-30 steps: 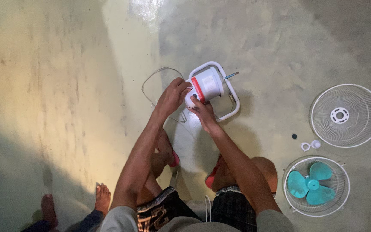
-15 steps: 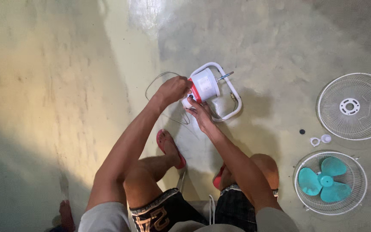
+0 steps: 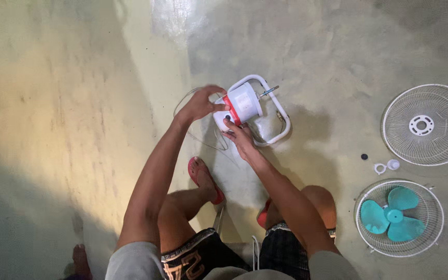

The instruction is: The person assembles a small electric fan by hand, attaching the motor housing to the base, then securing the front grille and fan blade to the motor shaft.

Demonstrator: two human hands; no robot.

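seated person seen from above, both hands on a fan motor housing (image 3: 243,103), white with a red band, lying on the concrete floor (image 3: 338,41) straight ahead of the knees. left hand (image 3: 201,102) sits on the housing's left end, fingers wrapped over its top edge, so its grip is grasping the housing. right hand (image 3: 239,136) is just below the housing, fingertips touching the underside near the red band; whether that grip is clenched round anything or just pressing, cannot tell. metal motor shaft (image 3: 268,92) sticks out of the housing's upper right side. white tubular stand frame (image 3: 278,122) loops around the housing, above, right and below it. thin white power cord (image 3: 182,101) curls on the floor just left of the housing, behind the left hand. well right of the housing: white wire fan guard (image 3: 425,124) lying flat, with a round plastic hub in its middle. below that guard, still right of the housing, a second wire guard (image 3: 399,218) with the teal fan blade (image 3: 392,215) lying inside it. between the housing and the two guards, closer to the guards: small black cap (image 3: 364,156) and two small white ring-like parts (image 3: 386,166), side by side. red flip-flop (image 3: 203,179) on the person's left foot, below the housing.
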